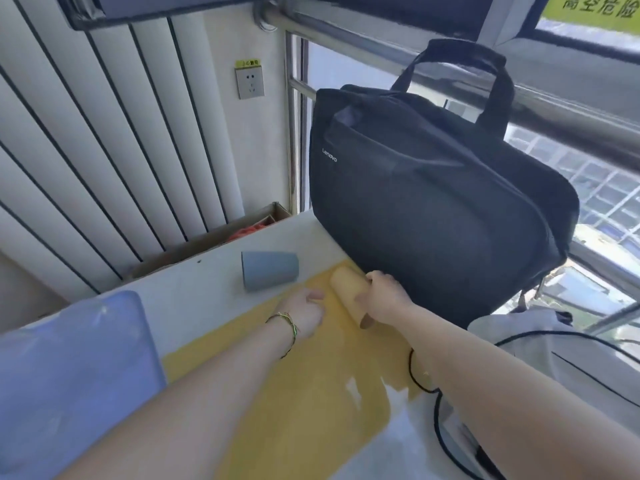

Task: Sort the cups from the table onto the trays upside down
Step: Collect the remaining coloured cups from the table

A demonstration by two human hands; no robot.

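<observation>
Gripping 1 of 2 cups: right hand has its fingers clamped round the yellow cup.
Count: 2 cups, 2 trays, 1 bag. The yellow cup lies sideways on the yellow tray. The grey-blue cup lies sideways on the table. Blue tray at left. Left hand rests on the yellow tray, fingers curled, nothing seen in them. Black bag behind.

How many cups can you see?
2. A blue-grey cup lies on its side on the table; the right hand grips a yellow cup over the yellow tray. The bag may hide more.
</observation>
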